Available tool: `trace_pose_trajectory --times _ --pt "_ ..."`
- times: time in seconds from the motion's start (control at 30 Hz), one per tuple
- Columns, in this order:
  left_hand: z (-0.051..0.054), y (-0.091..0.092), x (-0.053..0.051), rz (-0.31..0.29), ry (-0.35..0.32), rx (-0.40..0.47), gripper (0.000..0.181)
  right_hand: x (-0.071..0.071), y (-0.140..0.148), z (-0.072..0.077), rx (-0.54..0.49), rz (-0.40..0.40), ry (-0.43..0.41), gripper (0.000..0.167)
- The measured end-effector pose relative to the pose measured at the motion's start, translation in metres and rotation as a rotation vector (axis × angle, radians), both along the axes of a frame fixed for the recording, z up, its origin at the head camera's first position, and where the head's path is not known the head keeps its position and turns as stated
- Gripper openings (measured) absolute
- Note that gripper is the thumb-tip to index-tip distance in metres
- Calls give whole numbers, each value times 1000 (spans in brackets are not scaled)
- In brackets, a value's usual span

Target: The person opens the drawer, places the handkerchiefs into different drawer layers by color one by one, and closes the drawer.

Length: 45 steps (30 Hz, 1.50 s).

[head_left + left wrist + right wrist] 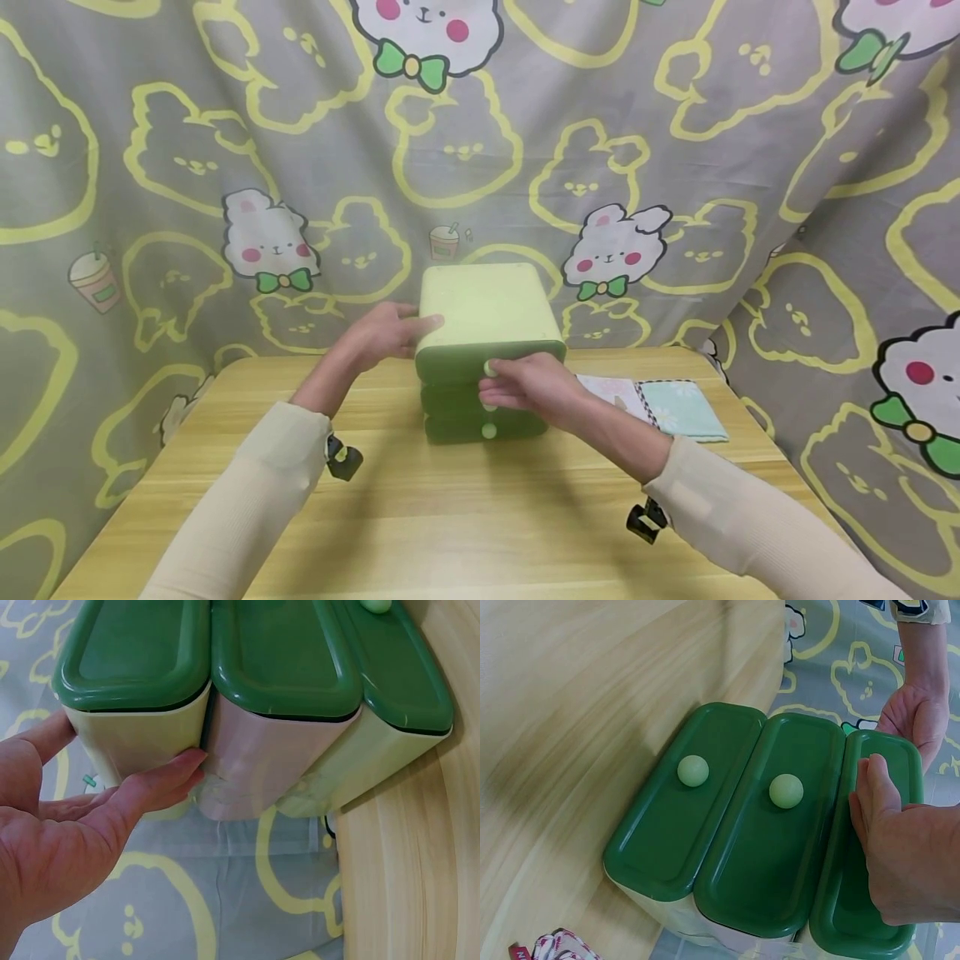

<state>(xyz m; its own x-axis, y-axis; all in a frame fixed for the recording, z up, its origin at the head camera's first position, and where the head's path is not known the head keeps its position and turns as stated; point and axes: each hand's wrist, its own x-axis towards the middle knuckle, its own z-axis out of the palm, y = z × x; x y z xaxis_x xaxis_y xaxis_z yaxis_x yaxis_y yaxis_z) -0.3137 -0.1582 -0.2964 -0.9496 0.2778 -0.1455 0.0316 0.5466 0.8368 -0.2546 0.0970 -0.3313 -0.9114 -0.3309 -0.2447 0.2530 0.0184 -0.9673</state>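
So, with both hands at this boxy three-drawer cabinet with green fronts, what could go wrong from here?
The cabinet might slide or tip if pulled, since the left hand touches only its upper part. The right hand could slip off the small, round, pale-green top knob. A left fingertip lies near the seam between the cream top section and pink middle section; any shift might pinch it.

Person wears a long, cream, finely ribbed left sleeve (240, 492) and a matching right sleeve (750, 508), each lightly creased near the wrist end. Small, black, angular left wrist unit (343, 457) and similar right wrist unit (647, 520) fitted at the sleeve ends; finer markings too small to read. Left hand (382, 333) and right hand (536, 387) bare.
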Motion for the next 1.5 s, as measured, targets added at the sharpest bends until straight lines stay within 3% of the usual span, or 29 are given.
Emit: trace_pose_trajectory --times 0.23,0.53,0.67,0.87,1.07,1.3,1.5 --pt "1 1 2 6 3 2 78 0 2 1 15 25 2 42" --pt "1 0 2 11 11 -21 82 3 20 -13 116 255 38 37" --pt "0 -1 1 6 8 -9 82 2 24 -26 152 293 56 40" --pt "-1 -2 0 4 6 0 81 -3 20 -42 140 263 13 42" --pt "-1 0 -1 8 7 13 79 -7 14 -51 109 179 -36 42" --pt "-2 0 -1 8 5 22 78 -7 5 -57 62 85 -31 37" --pt "-2 -1 -1 10 9 4 82 -6 1 -61 20 50 -24 35"
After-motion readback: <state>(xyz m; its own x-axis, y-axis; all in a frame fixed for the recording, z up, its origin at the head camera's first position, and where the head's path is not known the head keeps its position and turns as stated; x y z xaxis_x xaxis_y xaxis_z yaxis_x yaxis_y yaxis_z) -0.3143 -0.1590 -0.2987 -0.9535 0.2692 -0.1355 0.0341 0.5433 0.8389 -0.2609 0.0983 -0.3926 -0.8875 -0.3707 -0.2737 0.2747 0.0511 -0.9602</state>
